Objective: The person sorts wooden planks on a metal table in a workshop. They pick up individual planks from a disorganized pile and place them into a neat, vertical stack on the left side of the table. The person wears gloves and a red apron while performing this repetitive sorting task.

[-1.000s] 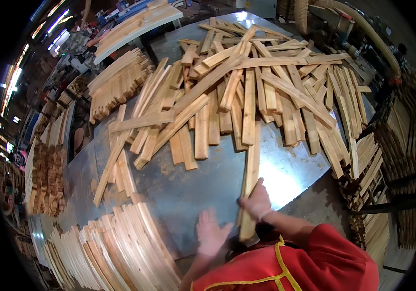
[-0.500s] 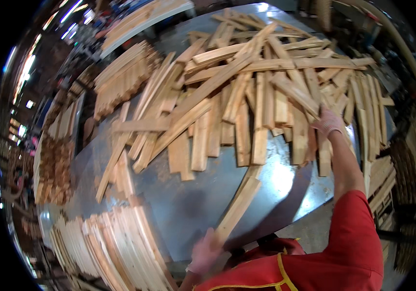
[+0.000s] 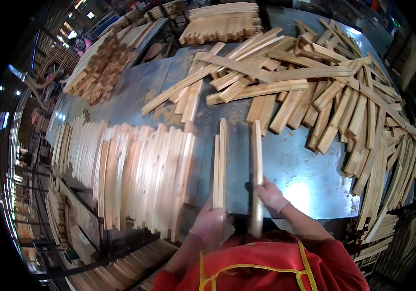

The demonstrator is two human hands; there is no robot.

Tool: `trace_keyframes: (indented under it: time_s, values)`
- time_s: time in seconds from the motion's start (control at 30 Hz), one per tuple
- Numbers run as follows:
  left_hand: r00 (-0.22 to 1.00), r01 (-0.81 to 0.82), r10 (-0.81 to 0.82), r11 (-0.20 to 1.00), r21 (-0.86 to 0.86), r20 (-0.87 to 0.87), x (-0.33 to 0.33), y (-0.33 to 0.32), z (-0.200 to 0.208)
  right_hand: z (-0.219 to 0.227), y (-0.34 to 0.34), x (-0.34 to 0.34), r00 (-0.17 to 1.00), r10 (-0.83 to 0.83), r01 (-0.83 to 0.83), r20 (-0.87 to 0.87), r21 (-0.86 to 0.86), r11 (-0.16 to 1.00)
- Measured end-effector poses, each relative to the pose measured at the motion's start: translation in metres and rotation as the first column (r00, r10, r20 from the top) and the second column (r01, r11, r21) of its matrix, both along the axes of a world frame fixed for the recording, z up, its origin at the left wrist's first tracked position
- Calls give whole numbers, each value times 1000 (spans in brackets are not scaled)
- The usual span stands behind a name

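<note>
My left hand [image 3: 208, 223], in a pale glove, is closed round a pair of wooden slats [image 3: 221, 165] that stand on edge side by side and point away from me. To its right, my gloved right hand [image 3: 271, 195] grips the side of a single wooden slat [image 3: 257, 157], also on edge. A gap of bare metal separates the pair from the single slat. Just left of my left hand lies a row of slats [image 3: 142, 174] set closely side by side, their near ends past the table's edge. The fingers of my left hand are partly hidden and blurred.
A loose, crisscrossed heap of slats [image 3: 310, 82] covers the right and far part of the metal table [image 3: 295, 160]. Neat stacks of wood [image 3: 222, 22] stand beyond it, another stack [image 3: 101, 70] at the far left. More boards [image 3: 125, 266] lie below the table's left side.
My right hand has come from the heap to in front of me, now with a slat. My left hand's slats have swung upright beside it. The view has turned left.
</note>
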State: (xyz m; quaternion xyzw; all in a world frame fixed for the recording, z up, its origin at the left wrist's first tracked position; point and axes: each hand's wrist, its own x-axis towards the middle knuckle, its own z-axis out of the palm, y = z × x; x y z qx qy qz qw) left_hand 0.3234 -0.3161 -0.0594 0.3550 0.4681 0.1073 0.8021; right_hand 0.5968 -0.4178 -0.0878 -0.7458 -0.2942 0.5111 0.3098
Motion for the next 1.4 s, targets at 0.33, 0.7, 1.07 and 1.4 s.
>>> trace_keyframes:
  time_s: [0.33,0.7,1.07,1.4]
  values:
    - [628,737,242,121,665,-740,-54,38,9,-2,138,-143,855,516,-509,-53,106,854]
    - [506,859,382,-146,491,-773,5,36,-22,65,86,140,990,-139,141,-21,91,986]
    - [582,813,208,-103,574,-786,125,25,-79,148,126,461,100,-171,-179,980,186,966]
    - [542,840,236,-134,525,-807,129,30,-90,108,145,560,373,-18,234,928,-75,969]
